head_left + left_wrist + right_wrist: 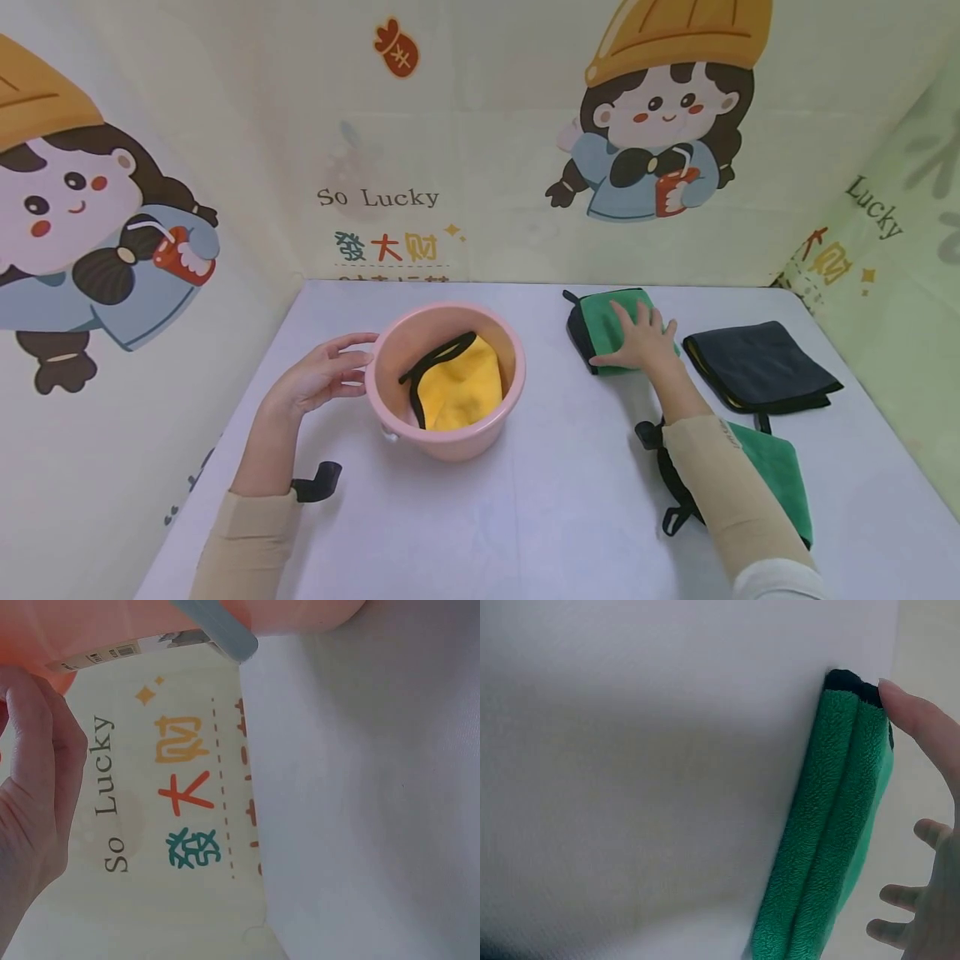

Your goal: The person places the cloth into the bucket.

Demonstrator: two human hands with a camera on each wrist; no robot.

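A pink bucket (386, 425) stands on the table with a folded yellow cloth (461, 387) edged in black inside it. My left hand (318, 375) is at the bucket's left side, its fingertips right at the rim and fingers loosely bent. In the left wrist view, the bucket's underside edge and grey-blue handle (221, 630) show above. Over a folded green cloth (600, 312) with black trim at the back, my right hand (641, 342) spreads its fingers. The right wrist view shows the thumb right at a corner of this thick, layered green cloth (810, 847).
A folded dark cloth (757, 362) lies at the right. Nearer, another green cloth (780, 467) with black loops is partly hidden under my right forearm. The white table (480, 533) meets a printed backdrop (495, 208) along its back edge.
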